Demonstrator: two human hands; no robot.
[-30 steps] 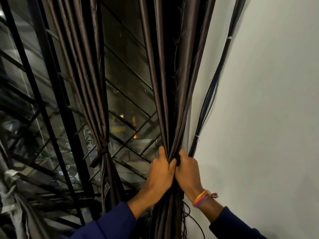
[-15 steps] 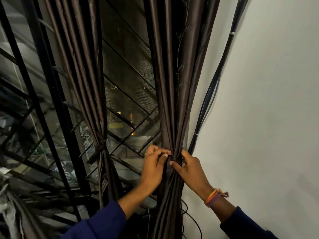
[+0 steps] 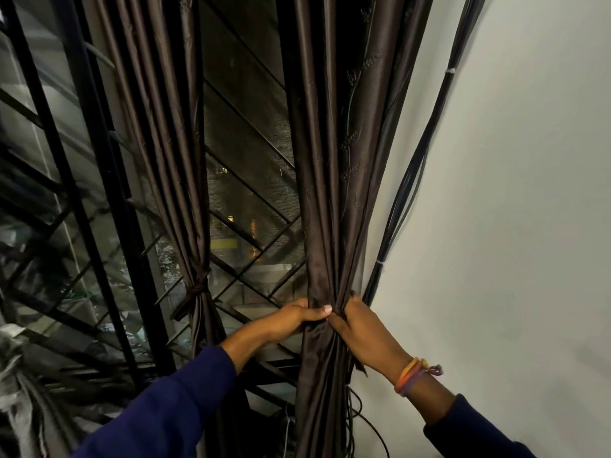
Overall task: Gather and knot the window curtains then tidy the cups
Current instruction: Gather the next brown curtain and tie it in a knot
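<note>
A dark brown satin curtain (image 3: 337, 180) hangs gathered into a bundle beside the white wall. My left hand (image 3: 297, 317) reaches in from the left and wraps round the bundle, thumb across its front. My right hand (image 3: 367, 335) grips the same bundle from the right, at the same height, touching the left thumb. The right wrist wears orange and purple bands. A second brown curtain (image 3: 165, 153) hangs further left, tied at a knot (image 3: 197, 287). No cups are in view.
Behind the curtains are a window with a black diagonal grille (image 3: 251, 259) and a mesh screen. Thick black frame bars (image 3: 82, 193) stand at the left. Black cables (image 3: 413, 180) run down the white wall (image 3: 512, 226) right of the curtain, and loose wires hang below.
My left hand has shifted from the front of the bundle to wrap round it from the left. My right hand's fingers have closed tighter on the cloth. The view has moved closer.
</note>
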